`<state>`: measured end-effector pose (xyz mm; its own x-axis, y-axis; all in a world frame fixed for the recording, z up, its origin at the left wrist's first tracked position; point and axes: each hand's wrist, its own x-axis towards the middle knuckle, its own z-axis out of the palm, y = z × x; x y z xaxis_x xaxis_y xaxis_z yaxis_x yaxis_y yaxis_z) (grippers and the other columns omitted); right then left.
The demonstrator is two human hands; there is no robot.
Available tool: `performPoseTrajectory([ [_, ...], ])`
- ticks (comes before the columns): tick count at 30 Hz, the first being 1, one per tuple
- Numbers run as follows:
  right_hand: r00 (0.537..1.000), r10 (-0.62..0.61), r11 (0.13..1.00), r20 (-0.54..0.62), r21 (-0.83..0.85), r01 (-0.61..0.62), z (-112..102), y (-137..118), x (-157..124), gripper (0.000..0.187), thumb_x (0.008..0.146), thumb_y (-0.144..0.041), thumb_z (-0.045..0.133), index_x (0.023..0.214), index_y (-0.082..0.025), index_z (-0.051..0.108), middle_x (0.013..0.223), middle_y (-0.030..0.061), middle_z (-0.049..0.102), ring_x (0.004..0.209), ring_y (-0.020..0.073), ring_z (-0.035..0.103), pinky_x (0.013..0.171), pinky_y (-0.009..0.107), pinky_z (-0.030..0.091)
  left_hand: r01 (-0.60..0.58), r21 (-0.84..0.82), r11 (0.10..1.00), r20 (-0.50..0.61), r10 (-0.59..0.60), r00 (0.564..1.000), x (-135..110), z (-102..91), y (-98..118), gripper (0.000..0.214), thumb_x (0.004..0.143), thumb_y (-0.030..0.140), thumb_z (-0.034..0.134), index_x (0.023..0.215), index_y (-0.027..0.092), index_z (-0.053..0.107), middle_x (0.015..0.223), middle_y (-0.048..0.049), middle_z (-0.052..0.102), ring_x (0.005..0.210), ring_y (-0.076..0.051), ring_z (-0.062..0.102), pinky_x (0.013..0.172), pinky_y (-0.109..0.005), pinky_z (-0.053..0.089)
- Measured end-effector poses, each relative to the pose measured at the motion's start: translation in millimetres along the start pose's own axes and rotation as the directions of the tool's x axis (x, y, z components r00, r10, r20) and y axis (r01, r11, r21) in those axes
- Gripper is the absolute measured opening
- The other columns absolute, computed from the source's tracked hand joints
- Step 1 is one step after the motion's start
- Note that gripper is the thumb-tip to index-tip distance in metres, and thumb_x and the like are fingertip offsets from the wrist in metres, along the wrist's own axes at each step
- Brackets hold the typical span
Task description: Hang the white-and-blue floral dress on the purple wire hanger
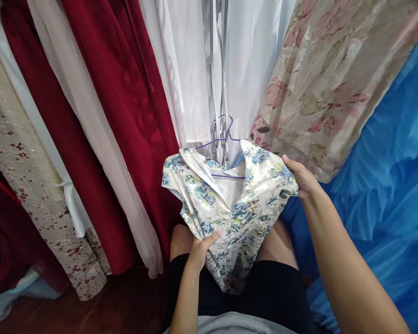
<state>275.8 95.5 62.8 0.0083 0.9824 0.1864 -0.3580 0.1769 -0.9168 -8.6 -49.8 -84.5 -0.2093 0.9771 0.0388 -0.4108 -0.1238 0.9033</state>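
Note:
A white dress with blue and green flowers (237,208) hangs on a purple wire hanger (226,139) in front of me, its lower part resting on my lap. My left hand (202,248) grips the cloth at the front lower left, fingers closed on it. My right hand (299,178) holds the dress at its right shoulder, fingers wrapped round the edge. The hanger's hook sits by a shiny metal pole (218,79) between the hanging clothes.
Hanging garments surround the dress: dark red ones (125,102), white sheer ones (181,60), a beige one with red flowers (31,199) at left, and a pink floral brocade (334,79) at right. Blue tulle (386,195) fills the right. A wooden floor (107,311) lies below.

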Motion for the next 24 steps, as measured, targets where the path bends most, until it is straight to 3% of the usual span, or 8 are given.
performPoseTrajectory([
  [8, 0.985, 0.171, 0.985, 0.034, -0.018, -0.17, -8, -27, -1, 0.027, 0.092, -0.036, 0.06, 0.089, -0.014, 0.074, 0.086, 0.0149, 0.077, 0.073, 0.0231, 0.073, 0.063, 0.034, 0.052, 0.117, 0.101, 0.988, 0.164, -0.133, 0.978, -17, 17.6, -7, 0.063, 0.063, 0.036, 0.091, 0.121, 0.017, 0.072, 0.135, -0.0133, 0.066, 0.135, -0.036, 0.053, 0.121, -0.052, 0.034],
  [11, 0.99, 0.013, 0.98, -0.137, -0.194, -0.04, -11, -12, -21, 0.024, 0.083, -0.041, 0.07, 0.088, -0.017, 0.072, 0.092, 0.0141, 0.076, 0.079, 0.0246, 0.07, 0.065, 0.034, 0.051, 0.132, 0.103, 0.986, 0.154, -0.147, 0.977, -14, 18.8, -15, 0.067, 0.063, 0.033, 0.091, 0.125, 0.019, 0.071, 0.138, -0.0114, 0.064, 0.133, -0.035, 0.056, 0.122, -0.051, 0.033],
  [12, 0.958, -0.152, 0.952, -0.244, -0.297, 0.075, -9, -1, -33, 0.024, 0.079, -0.04, 0.074, 0.091, -0.019, 0.071, 0.099, 0.0131, 0.074, 0.085, 0.0244, 0.068, 0.069, 0.034, 0.051, 0.131, 0.105, 0.986, 0.147, -0.146, 0.978, -13, 17.9, -17, 0.068, 0.063, 0.031, 0.091, 0.127, 0.02, 0.07, 0.139, -0.0107, 0.064, 0.133, -0.034, 0.056, 0.122, -0.051, 0.033],
  [15, 0.665, -0.619, 0.748, -0.417, -0.57, 0.339, 5, 46, -82, 0.027, 0.079, -0.038, 0.075, 0.1, -0.024, 0.066, 0.114, 0.0088, 0.067, 0.1, 0.0236, 0.061, 0.084, 0.034, 0.048, 0.104, 0.127, 0.986, 0.118, -0.119, 0.986, -9, 14.3, -22, 0.069, 0.064, 0.03, 0.09, 0.129, 0.022, 0.068, 0.142, -0.0094, 0.061, 0.136, -0.033, 0.053, 0.124, -0.05, 0.03],
  [16, 0.663, -0.622, 0.754, -0.417, -0.546, 0.365, 14, 64, -99, 0.019, 0.085, -0.039, 0.069, 0.095, -0.024, 0.065, 0.104, 0.0072, 0.067, 0.095, 0.0231, 0.061, 0.082, 0.034, 0.048, 0.087, 0.137, 0.987, 0.113, -0.103, 0.988, -8, 13.3, -23, 0.069, 0.065, 0.03, 0.09, 0.13, 0.022, 0.068, 0.143, -0.0089, 0.06, 0.137, -0.032, 0.052, 0.124, -0.049, 0.029],
  [19, 0.955, -0.295, 0.875, -0.026, -0.41, 0.259, 42, 114, -136, 0.033, 0.091, -0.049, 0.06, 0.07, -0.025, 0.056, 0.066, 0.0024, 0.058, 0.066, 0.0215, 0.054, 0.061, 0.032, 0.043, 0.02, 0.184, 0.983, 0.175, -0.053, 0.983, -5, 11.5, -24, 0.064, 0.069, 0.03, 0.086, 0.13, 0.021, 0.067, 0.144, -0.0084, 0.059, 0.14, -0.031, 0.049, 0.124, -0.047, 0.028],
  [21, 0.975, -0.147, 0.883, 0.168, -0.422, 0.206, 57, 134, -143, 0.04, 0.088, -0.052, 0.064, 0.063, -0.024, 0.05, 0.057, -0.0005, 0.05, 0.057, 0.0183, 0.047, 0.054, 0.029, 0.037, -0.034, 0.242, 0.97, 0.229, -0.023, 0.973, -5, 10.2, -24, 0.058, 0.074, 0.032, 0.083, 0.128, 0.02, 0.068, 0.143, -0.0089, 0.061, 0.14, -0.031, 0.049, 0.124, -0.047, 0.028],
  [24, 0.969, -0.099, 0.839, 0.228, -0.505, 0.205, 66, 142, -137, 0.045, 0.091, -0.053, 0.06, 0.063, -0.023, 0.042, 0.056, -0.0036, 0.042, 0.055, 0.0149, 0.039, 0.054, 0.027, 0.03, -0.105, 0.353, 0.93, 0.252, 0.014, 0.968, -7, 8.4, -22, 0.051, 0.078, 0.033, 0.079, 0.127, 0.021, 0.068, 0.143, -0.0093, 0.06, 0.143, -0.03, 0.046, 0.125, -0.046, 0.027],
])
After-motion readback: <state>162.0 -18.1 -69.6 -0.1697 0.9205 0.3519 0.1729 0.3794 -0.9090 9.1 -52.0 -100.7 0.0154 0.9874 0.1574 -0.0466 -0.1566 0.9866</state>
